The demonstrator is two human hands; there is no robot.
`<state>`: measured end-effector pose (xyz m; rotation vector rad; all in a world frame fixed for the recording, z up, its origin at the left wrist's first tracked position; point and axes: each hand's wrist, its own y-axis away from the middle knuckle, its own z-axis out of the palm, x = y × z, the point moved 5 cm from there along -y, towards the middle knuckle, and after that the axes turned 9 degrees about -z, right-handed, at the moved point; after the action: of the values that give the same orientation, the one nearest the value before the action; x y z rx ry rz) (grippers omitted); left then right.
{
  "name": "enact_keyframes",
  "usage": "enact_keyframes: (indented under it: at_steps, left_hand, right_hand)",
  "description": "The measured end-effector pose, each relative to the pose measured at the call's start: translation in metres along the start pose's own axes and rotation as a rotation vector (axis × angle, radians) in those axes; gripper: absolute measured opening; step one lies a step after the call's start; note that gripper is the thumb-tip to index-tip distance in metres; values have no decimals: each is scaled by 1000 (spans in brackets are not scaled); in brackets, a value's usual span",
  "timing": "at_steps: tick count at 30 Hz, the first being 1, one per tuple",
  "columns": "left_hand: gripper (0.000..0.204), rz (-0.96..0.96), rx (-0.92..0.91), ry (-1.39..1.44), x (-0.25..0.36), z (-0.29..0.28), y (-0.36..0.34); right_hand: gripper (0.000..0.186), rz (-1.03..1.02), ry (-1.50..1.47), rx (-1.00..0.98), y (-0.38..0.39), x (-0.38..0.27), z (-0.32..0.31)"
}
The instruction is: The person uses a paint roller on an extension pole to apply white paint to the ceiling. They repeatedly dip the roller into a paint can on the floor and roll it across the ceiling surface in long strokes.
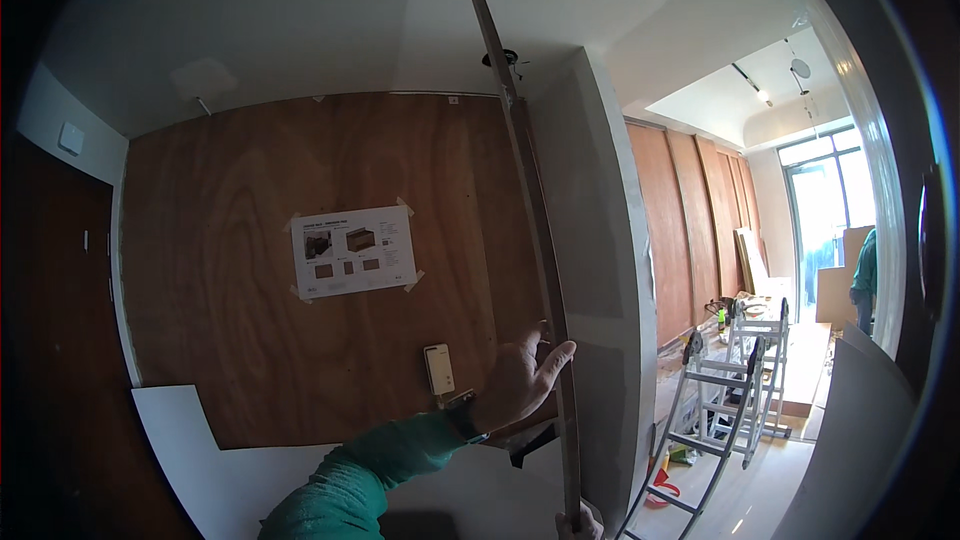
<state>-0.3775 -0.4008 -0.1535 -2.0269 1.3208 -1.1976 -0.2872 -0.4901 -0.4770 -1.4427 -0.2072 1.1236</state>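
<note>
While the left forearm is wrapped in a creased green sleeve at the lower edge, its wrist is circled by a dark band. Just beyond, a long strip is held nearly upright: slender, dull grey-brown, smooth-looking, tilted so that its top is set left of its foot. Its upper end is seen close to the ceiling; whether contact is made cannot be told. By the left hand the strip is gripped below the middle of its visible length, wrist bent, thumb laid across the edge, other fingers partly hidden. By the right hand, cut off at the bottom, the lower part is clasped.

Behind the strip, a reddish-brown plywood panel is marked by swirling grain. To it a printed white sheet is taped at the corners; a small cream rectangular device is seen against it, just left of the left hand. Rightward, the panel is bordered by a matt grey wall.

Farther off, a metal ladder is stood on a pale, glossy floor. Farthest, a co-worker in green is partly shown near a bright window.
</note>
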Motion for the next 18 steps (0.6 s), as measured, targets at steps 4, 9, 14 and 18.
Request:
enact_keyframes:
  at_steps: [4,9,14,18]
  left_hand:
    - [34,16,-15,29,16,3,10]
    - [34,28,-33,93,21,9,14]
    - [38,215,84,176,15,16,13]
    - [40,45,9,129,14,11,8]
  right_hand:
    - [39,-61,30,-6,5,-13,-8]
    - [43,219,-145,2,34,20,-15]
    - [40,121,-7,-35,19,-10,-25]
    - [38,240,-1,-34,20,2,-25]
